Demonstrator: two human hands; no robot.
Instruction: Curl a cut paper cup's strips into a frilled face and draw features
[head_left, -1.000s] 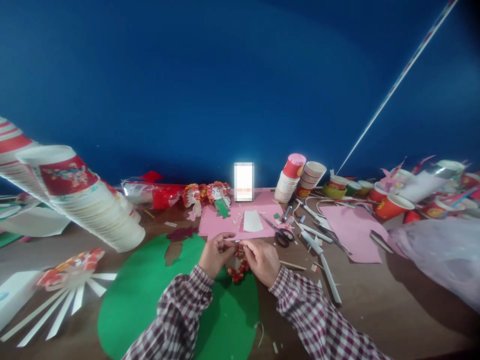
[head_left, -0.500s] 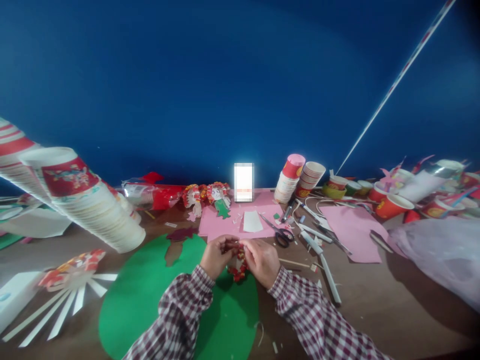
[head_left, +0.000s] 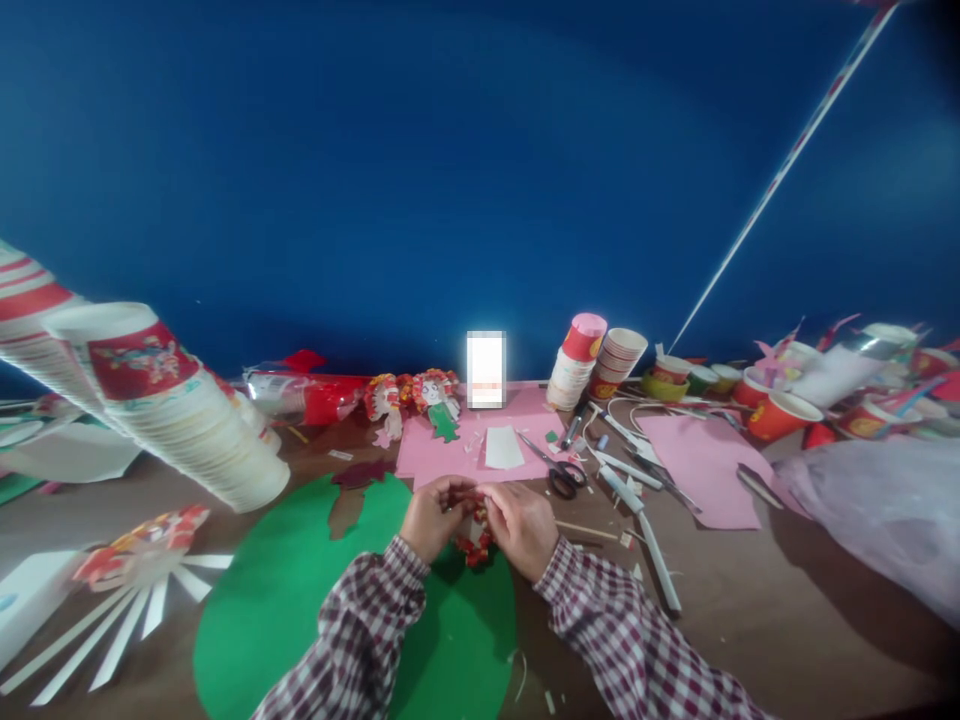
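Note:
Between my two hands is a small red and yellow paper craft piece, its lower edge curling below my fingers. My left hand pinches it from the left, and my right hand grips it from the right, with the fingertips nearly meeting. Most of its upper part is hidden by my fingers. Beneath them lies a large green paper circle. A brown and dark red paper cutout rests on the circle's upper edge.
Leaning stacks of paper cups stand on the left, near a cup cut into strips. Beyond my hands are pink sheets, black-handled scissors and cup stacks. A glue gun lies right, near a plastic bag.
The view has shifted very slightly. Both hands keep their hold on the red and yellow piece, with hardly any movement of the fingers.

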